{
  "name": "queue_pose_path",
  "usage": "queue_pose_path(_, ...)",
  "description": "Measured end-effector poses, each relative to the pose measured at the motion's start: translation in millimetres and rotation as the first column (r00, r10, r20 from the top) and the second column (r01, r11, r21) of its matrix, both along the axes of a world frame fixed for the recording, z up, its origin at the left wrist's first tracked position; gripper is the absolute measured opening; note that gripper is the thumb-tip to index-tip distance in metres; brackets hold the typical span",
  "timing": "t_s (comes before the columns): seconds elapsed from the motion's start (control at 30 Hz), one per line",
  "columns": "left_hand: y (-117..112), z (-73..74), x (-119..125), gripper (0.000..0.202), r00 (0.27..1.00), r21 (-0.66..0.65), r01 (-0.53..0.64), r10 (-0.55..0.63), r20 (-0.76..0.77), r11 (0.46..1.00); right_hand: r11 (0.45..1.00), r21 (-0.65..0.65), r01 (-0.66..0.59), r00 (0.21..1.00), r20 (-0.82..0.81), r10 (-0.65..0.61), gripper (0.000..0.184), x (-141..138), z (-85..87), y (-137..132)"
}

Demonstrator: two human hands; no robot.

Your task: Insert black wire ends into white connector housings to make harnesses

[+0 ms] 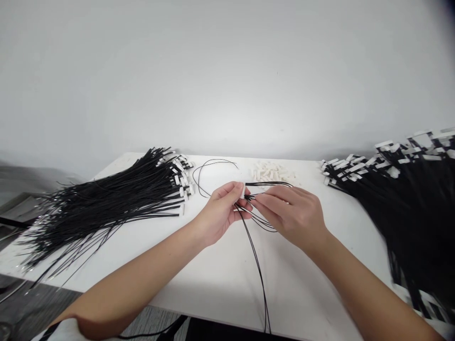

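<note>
My left hand (222,208) pinches a small white connector (243,190) between thumb and forefinger above the middle of the white table (213,274). Facing it, my right hand (289,210) is closed in a pinch on thin black wires (256,265) at the connector's end. The wires loop beneath both hands and trail toward the near table edge. More black wire ends (266,183) stick out behind my right fingers.
A large bundle of black wires with white connectors (117,199) lies on the left. A bigger heap of the same (408,199) fills the right side. Loose white connectors (272,170) are piled at the back centre, beside a looped wire (213,170). A grey wall stands behind.
</note>
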State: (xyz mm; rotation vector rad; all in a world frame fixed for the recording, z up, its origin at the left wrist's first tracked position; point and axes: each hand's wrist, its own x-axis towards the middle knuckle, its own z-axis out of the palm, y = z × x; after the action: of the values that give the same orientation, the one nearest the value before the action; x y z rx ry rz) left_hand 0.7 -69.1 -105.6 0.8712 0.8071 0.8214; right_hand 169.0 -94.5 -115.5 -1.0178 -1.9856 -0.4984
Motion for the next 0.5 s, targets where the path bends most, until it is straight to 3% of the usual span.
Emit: queue_pose_path(0.5, -0.6, 1.5, 1.8, 0.026, 1.0, 0.024, 0.004, -0.004, -0.014, 1.0, 0.998, 0.068, -0.011, 0.999, 0.04, 0.009, 0.013, -8.0, -2.5, -4.3)
